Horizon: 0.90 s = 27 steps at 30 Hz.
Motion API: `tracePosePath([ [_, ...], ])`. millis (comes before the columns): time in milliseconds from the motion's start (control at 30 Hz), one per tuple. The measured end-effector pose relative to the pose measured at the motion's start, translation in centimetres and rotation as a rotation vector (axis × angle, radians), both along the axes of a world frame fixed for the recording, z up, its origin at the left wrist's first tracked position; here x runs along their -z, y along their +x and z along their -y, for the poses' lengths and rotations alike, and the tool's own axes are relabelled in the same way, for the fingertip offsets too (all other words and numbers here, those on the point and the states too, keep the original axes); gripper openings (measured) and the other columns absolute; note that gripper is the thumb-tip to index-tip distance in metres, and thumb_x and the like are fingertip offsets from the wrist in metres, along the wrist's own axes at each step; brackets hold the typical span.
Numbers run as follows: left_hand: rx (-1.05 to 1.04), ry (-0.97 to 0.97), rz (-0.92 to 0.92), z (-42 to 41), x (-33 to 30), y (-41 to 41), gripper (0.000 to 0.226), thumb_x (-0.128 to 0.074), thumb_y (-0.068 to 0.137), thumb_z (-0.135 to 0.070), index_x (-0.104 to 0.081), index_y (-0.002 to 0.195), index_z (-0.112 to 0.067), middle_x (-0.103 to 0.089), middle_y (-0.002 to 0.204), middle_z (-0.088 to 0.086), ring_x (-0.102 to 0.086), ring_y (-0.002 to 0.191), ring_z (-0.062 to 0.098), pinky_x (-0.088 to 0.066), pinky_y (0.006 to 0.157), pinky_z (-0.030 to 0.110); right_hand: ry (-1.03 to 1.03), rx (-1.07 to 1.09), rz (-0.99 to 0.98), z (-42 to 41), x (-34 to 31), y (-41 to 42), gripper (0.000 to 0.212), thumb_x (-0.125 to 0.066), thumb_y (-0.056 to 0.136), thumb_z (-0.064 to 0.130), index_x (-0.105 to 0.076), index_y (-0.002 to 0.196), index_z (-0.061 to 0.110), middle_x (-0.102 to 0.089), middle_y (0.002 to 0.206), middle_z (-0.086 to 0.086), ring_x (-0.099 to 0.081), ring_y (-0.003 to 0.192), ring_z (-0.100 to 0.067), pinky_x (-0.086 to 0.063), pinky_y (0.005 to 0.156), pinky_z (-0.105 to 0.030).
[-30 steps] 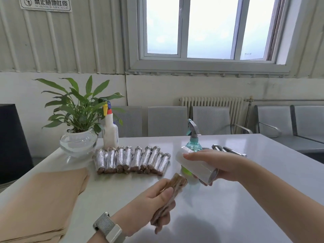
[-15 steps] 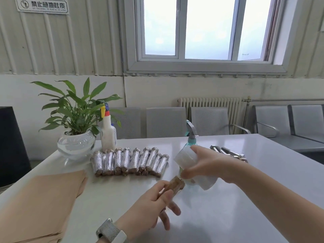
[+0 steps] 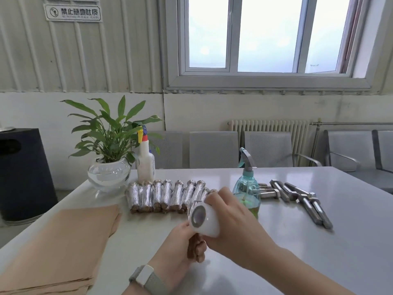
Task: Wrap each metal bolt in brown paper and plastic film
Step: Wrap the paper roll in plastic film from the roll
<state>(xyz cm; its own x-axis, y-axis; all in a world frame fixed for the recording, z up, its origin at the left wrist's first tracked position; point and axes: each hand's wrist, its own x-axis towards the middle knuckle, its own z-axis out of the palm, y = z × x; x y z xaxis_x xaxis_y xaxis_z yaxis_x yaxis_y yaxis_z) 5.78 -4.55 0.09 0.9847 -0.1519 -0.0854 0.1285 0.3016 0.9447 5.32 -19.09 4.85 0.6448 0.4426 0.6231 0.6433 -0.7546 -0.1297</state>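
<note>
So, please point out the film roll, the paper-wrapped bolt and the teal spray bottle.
film roll (image 3: 209,222): head view, white side.
paper-wrapped bolt (image 3: 192,248): head view, brown lower part.
teal spray bottle (image 3: 246,188): head view, upper body.

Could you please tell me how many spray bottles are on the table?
2: a white spray bottle stands beside the potted plant, and a teal spray bottle stands behind the right hand. None looks hidden.

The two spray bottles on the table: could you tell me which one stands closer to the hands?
The teal bottle, clear with a grey trigger, just behind the right hand. The white bottle stands farther back beside the plant.
</note>
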Motion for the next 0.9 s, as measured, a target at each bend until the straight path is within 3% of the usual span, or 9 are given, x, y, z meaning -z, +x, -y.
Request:
tracePosePath([
  [133, -0.007, -0.123, -0.017, -0.3, -0.5, 0.0, 0.007, -0.057, 0.072, -0.013, -0.054, 0.069, -0.008, -0.042, 0.054, 0.007, -0.039, 0.042, 0.018, -0.033, 0.04, 0.024, 0.022, -0.01, 0.163, -0.2, 1.7, 0.2, 0.049, -0.064, 0.058, 0.045, -0.045, 0.1, 0.026, -0.061, 0.09, 0.011, -0.059, 0.076, -0.013, -0.036, 0.069, -0.025],
  [267, 0.027, -0.26, -0.108, -0.3, -0.3, 0.3, 0.013, -0.059, 0.074, -0.018, -0.059, 0.064, -0.009, -0.043, 0.054, 0.006, -0.044, 0.046, 0.016, -0.035, 0.04, 0.023, 0.027, -0.072, 0.22, -0.4, 3.6, 0.7, 0.048, -0.069, 0.068, 0.054, -0.052, 0.105, 0.029, -0.06, 0.095, 0.015, -0.057, 0.083, -0.009, -0.037, 0.075, -0.03],
  [367, 0.119, -0.485, -0.225, -0.4, -0.5, 0.3, 0.021, -0.054, 0.086, -0.018, -0.066, 0.084, -0.001, -0.059, 0.072, 0.015, -0.061, 0.067, 0.026, -0.053, 0.058, 0.032, 0.033, -0.108, 0.238, -0.9, 4.8, 0.7, 0.04, -0.07, 0.074, 0.055, -0.062, 0.103, 0.027, -0.058, 0.097, 0.008, -0.057, 0.092, -0.013, -0.043, 0.074, -0.032],
  [467, 0.098, -0.57, -0.144, -1.0, -0.3, 0.5, 0.042, -0.047, 0.084, -0.033, -0.067, 0.1, 0.001, -0.063, 0.09, 0.022, -0.065, 0.085, 0.034, -0.054, 0.077, 0.041, 0.041, -0.135, 0.252, -1.1, 5.3, 0.6, 0.037, -0.07, 0.076, 0.048, -0.057, 0.101, 0.025, -0.058, 0.097, 0.004, -0.058, 0.086, -0.017, -0.048, 0.067, -0.03],
  [600, 0.119, -0.558, -0.197, -1.3, 0.0, 0.7, 0.052, -0.063, 0.08, -0.061, -0.062, 0.08, -0.008, -0.054, 0.067, 0.011, -0.06, 0.063, 0.027, -0.054, 0.062, 0.037, -0.098, -0.114, 0.337, -1.4, 6.2, 0.7, 0.043, -0.077, 0.068, 0.041, -0.055, 0.101, 0.025, -0.06, 0.1, 0.006, -0.059, 0.078, -0.02, -0.044, 0.064, -0.032],
  [700, 0.18, -0.515, -0.329, -1.3, 0.1, 0.9, 0.062, -0.074, 0.063, -0.073, -0.04, 0.067, -0.022, -0.04, 0.062, 0.003, -0.048, 0.059, 0.019, -0.045, 0.063, 0.033, -0.168, -0.115, 0.361, -1.7, 6.8, 0.6, 0.05, -0.08, 0.063, 0.04, -0.057, 0.104, 0.023, -0.061, 0.104, 0.004, -0.06, 0.08, -0.02, -0.044, 0.066, -0.032],
  [767, 0.172, -0.474, -0.391, -1.5, 0.3, 1.1, 0.064, -0.07, 0.064, -0.075, -0.036, 0.065, -0.022, -0.038, 0.062, 0.002, -0.047, 0.058, 0.018, -0.044, 0.061, 0.032, -0.163, -0.127, 0.374, -1.8, 7.0, 0.5, 0.046, -0.079, 0.066, 0.041, -0.059, 0.103, 0.023, -0.061, 0.103, 0.004, -0.06, 0.079, -0.02, -0.045, 0.065, -0.032],
  [900, 0.061, -0.474, -0.467, -1.7, 0.7, 1.8, 0.068, -0.056, 0.068, -0.081, -0.045, 0.062, -0.013, -0.042, 0.063, 0.005, -0.049, 0.058, 0.022, -0.044, 0.06, 0.032, -0.143, -0.141, 0.398, -1.8, 7.0, 0.3, 0.039, -0.075, 0.073, 0.041, -0.058, 0.103, 0.022, -0.062, 0.106, 0.003, -0.06, 0.079, -0.021, -0.048, 0.065, -0.032],
])
